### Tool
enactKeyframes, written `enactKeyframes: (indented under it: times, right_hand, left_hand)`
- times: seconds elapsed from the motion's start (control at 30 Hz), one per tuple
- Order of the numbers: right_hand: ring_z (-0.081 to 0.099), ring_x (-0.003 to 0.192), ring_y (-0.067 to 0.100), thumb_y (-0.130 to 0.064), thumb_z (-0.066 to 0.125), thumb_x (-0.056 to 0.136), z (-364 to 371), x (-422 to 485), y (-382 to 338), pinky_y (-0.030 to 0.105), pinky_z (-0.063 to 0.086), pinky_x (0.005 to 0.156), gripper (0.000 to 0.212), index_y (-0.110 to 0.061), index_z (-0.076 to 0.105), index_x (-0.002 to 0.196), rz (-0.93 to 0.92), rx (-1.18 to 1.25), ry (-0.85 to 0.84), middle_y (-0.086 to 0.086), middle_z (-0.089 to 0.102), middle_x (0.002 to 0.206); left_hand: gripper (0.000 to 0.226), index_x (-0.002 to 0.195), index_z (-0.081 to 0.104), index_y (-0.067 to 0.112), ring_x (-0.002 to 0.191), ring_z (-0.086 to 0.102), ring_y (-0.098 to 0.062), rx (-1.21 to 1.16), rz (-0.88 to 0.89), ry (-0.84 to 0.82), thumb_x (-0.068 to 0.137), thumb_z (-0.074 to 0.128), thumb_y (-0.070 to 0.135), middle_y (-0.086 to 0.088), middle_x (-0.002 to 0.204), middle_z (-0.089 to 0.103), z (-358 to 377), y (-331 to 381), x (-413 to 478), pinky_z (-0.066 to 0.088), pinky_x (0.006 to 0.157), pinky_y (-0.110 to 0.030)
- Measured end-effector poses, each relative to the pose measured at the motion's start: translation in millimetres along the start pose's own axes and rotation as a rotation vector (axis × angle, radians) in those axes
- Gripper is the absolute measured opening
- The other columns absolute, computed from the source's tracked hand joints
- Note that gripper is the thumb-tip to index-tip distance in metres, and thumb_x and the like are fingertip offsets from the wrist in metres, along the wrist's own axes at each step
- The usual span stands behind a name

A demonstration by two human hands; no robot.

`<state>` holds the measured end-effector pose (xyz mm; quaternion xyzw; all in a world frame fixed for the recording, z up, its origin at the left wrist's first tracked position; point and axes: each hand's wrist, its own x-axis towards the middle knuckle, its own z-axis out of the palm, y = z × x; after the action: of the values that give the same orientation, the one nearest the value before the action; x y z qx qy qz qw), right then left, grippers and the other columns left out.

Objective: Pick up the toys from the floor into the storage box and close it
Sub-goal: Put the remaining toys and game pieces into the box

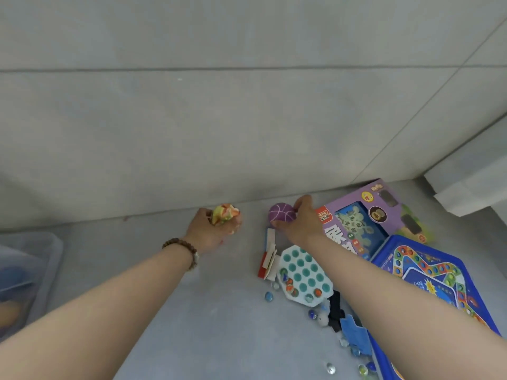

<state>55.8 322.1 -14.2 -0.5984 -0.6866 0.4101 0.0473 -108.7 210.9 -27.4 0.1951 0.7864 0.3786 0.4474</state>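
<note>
A clear plastic storage box point(33, 270) is set far left. By the wall point(247, 119), a purple round ball point(281, 212) is found left of a purple cardboard game box point(384, 212); before that box, a blue square game board point(439, 275) is laid.

The purple ball point(282, 213) is crossed by pale lines; the crumpled toy point(225, 213) is mottled yellow, orange and green; the white tray point(304, 272) is dotted with teal wells; the blue board point(428, 281) is ringed with multicoloured spots

Fingers of the left hand point(211, 229) half hide the multicoloured toy point(225, 212) they grip. Well left of that grip, the storage box point(50, 252) runs off-frame, contents blurred, perhaps balls. The right hand point(301, 219) partly covers its purple ball point(280, 213).
</note>
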Motion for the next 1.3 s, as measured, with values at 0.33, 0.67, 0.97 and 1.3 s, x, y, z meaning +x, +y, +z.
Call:
enactKeyframes:
  times: [0.33,0.67,0.97,1.3]
  right_hand:
    - [0.063,0.096,0.019,-0.035,0.077,0.072,-18.3,-163.1,-149.7,0.032,0.057,0.067,0.058,-0.007,0.048,0.114,-0.074,0.387,-0.395,0.006,0.057,0.113]
    - [0.057,0.071,0.016,-0.047,0.062,0.083,88.3,-355.3,-268.0,0.025,0.05,0.065,0.042,-0.014,0.055,0.108,-0.121,0.424,-0.748,0.006,0.06,0.092]
    - [0.056,0.111,0.027,-0.031,0.057,0.091,83.4,-387.3,-244.7,0.036,0.047,0.094,0.047,-0.015,0.043,0.133,-0.08,0.668,-0.748,0.009,0.04,0.143]
    - [0.055,0.107,0.025,-0.029,0.056,0.091,-62.9,-293.2,-135.6,0.037,0.043,0.096,0.052,-0.012,0.042,0.137,-0.014,0.547,-0.434,0.008,0.046,0.139]
  left_hand:
    - [0.043,0.12,0.044,0.019,0.063,0.061,-0.013,-0.136,0.116,0.145,0.086,0.063,0.036,-0.001,0.089,0.061,-165.7,47.3,-179.7,0.053,0.052,-0.021]
    - [0.039,0.121,0.053,0.017,0.09,0.063,-0.021,-0.154,0.013,0.315,0.089,0.058,0.039,-0.01,0.114,0.063,-332.2,-32.5,-338.5,0.054,0.062,-0.028]
    - [0.061,0.143,0.032,0.015,0.116,0.052,-0.022,-0.133,0.014,0.419,0.092,0.052,0.041,-0.005,0.144,0.04,-376.8,-53.8,-404.3,0.046,0.094,-0.036]
    - [0.049,0.129,0.05,0.013,0.091,0.06,-0.016,-0.028,0.115,0.026,0.087,0.063,0.033,-0.001,0.12,0.057,-226.4,21.8,-331.7,0.049,0.078,-0.027]
